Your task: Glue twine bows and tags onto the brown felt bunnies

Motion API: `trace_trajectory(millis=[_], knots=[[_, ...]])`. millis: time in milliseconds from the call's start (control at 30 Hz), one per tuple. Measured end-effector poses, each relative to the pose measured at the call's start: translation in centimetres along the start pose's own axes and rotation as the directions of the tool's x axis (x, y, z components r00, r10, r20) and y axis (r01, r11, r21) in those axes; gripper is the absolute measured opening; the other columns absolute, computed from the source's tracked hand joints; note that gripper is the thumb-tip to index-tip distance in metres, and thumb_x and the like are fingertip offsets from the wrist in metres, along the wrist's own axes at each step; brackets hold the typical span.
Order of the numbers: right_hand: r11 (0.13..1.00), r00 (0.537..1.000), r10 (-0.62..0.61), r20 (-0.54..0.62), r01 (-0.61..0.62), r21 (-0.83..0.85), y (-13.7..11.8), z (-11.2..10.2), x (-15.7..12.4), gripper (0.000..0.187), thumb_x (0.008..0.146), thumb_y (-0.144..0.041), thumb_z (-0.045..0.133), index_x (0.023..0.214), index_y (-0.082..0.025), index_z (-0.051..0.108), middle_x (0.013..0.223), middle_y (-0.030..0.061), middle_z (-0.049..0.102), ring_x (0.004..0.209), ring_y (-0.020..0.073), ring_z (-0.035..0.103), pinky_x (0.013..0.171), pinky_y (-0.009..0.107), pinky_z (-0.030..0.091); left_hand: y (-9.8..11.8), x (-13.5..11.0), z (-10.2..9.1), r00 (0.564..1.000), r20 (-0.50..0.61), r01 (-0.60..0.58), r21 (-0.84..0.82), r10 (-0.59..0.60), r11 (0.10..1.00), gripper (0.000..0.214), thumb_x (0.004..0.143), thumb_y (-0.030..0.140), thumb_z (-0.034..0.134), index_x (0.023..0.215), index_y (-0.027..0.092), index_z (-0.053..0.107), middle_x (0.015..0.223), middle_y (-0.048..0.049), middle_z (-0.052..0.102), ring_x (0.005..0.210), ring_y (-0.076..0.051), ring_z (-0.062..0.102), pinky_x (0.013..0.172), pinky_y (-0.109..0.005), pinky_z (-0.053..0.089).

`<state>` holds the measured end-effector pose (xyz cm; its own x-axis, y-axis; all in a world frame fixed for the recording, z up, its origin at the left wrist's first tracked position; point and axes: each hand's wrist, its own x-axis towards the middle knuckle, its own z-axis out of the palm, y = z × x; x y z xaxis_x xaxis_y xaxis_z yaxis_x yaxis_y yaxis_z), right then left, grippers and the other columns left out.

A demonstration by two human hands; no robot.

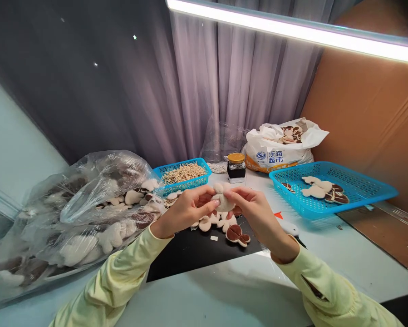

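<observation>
A left hand (194, 205) and right hand (250, 205) pinch a cream plush piece (221, 196) over a black mat (186, 259); white tabletop (220, 295) runs wearer-side of the grip, past the mat's near edge, a plastic bag (84, 204) bulging left, a blue basket (363, 189) right.

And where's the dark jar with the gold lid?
In the head view, right of centre, the jar stands between the smaller blue plastic basket and the white printed plastic bag.
</observation>
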<state>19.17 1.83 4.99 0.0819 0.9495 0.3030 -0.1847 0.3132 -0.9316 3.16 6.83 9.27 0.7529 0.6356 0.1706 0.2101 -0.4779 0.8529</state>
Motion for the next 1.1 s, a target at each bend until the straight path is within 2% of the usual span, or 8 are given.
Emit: trace_trajectory(millis=[100,167,300,400,600,867,967,1100], knots=[[0.998,0.998,-0.060,-0.030,0.059,-0.023,-0.1,-0.2,0.0,0.023,0.077,-0.038,0.061,0.086,-0.017,0.061,0.076,0.0011,0.059,0.059,0.0103,0.057,0.049,0.023,0.050,0.1,0.0,0.2,0.999,-0.024,0.023,0.038,-0.022,0.999,0.016,0.082,0.031,0.054,0.086,0.015,0.055,0.069,0.0028,0.053,0.061,-0.010,0.053,0.054,-0.020,0.042],[0.975,0.977,-0.206,-0.050,0.200,-0.098,-0.2,-0.3,-0.1,0.027,0.073,-0.031,0.067,0.097,-0.022,0.056,0.090,0.0015,0.057,0.071,0.0120,0.058,0.051,0.022,0.053,0.1,0.0,0.2,0.998,-0.054,0.032,0.072,-0.028,0.997,0.017,0.083,0.032,0.053,0.087,0.016,0.054,0.069,0.0030,0.054,0.061,-0.010,0.054,0.054,-0.021,0.043],[0.726,0.821,-0.568,0.066,0.537,-0.429,-0.2,-0.5,-0.2,0.012,0.080,-0.014,0.057,0.089,-0.020,0.060,0.101,0.0059,0.053,0.082,0.0138,0.059,0.057,0.024,0.055,0.2,-0.2,0.4,0.996,-0.088,-0.009,0.212,0.028,0.977,0.017,0.083,0.032,0.051,0.088,0.016,0.054,0.070,0.0019,0.056,0.062,-0.012,0.054,0.055,-0.022,0.042],[0.567,0.721,-0.686,0.099,0.615,-0.549,0.3,-0.5,-0.2,0.018,0.081,-0.004,0.050,0.083,-0.018,0.062,0.093,0.0054,0.055,0.073,0.0118,0.060,0.057,0.024,0.053,0.2,-0.3,0.6,0.987,-0.103,-0.075,0.391,0.124,0.917,0.013,0.083,0.028,0.051,0.081,0.016,0.054,0.065,0.0028,0.054,0.061,-0.011,0.053,0.056,-0.022,0.040],[0.463,0.632,-0.772,0.067,0.632,-0.621,0.9,-0.4,-0.3,0.024,0.079,0.003,0.046,0.078,-0.016,0.060,0.088,0.0062,0.054,0.077,0.0137,0.057,0.063,0.027,0.050,-0.2,-0.5,1.2,0.990,-0.079,-0.079,0.403,0.120,0.912,0.016,0.086,0.032,0.049,0.082,0.017,0.053,0.069,0.0032,0.054,0.062,-0.011,0.055,0.056,-0.021,0.040],[0.452,0.654,-0.744,0.134,0.642,-0.620,0.2,-0.6,0.1,0.021,0.080,0.000,0.047,0.085,-0.018,0.058,0.091,0.0065,0.055,0.081,0.0143,0.058,0.061,0.025,0.052,-0.4,-0.3,1.2,0.982,-0.147,-0.079,0.239,0.117,0.968,0.014,0.084,0.030,0.051,0.088,0.016,0.054,0.076,0.0010,0.057,0.068,-0.013,0.058,0.060,-0.022,0.046],[0.424,0.631,-0.766,0.120,0.636,-0.645,0.8,-0.5,0.0,0.021,0.081,-0.001,0.046,0.082,-0.018,0.058,0.089,0.0060,0.055,0.079,0.0143,0.058,0.063,0.026,0.051,-0.3,-0.4,1.5,0.984,-0.149,-0.059,0.225,0.095,0.972,0.015,0.085,0.030,0.052,0.087,0.016,0.055,0.073,0.0011,0.058,0.066,-0.012,0.059,0.059,-0.022,0.046],[0.379,0.587,-0.803,0.105,0.639,-0.670,1.5,-0.5,-0.2,0.023,0.081,0.001,0.044,0.081,-0.019,0.057,0.088,0.0057,0.056,0.078,0.0145,0.057,0.065,0.027,0.050,0.1,-0.3,1.9,0.989,-0.138,-0.046,0.048,0.052,0.998,0.015,0.084,0.031,0.052,0.088,0.016,0.055,0.078,0.0008,0.059,0.064,-0.011,0.058,0.059,-0.020,0.047]])
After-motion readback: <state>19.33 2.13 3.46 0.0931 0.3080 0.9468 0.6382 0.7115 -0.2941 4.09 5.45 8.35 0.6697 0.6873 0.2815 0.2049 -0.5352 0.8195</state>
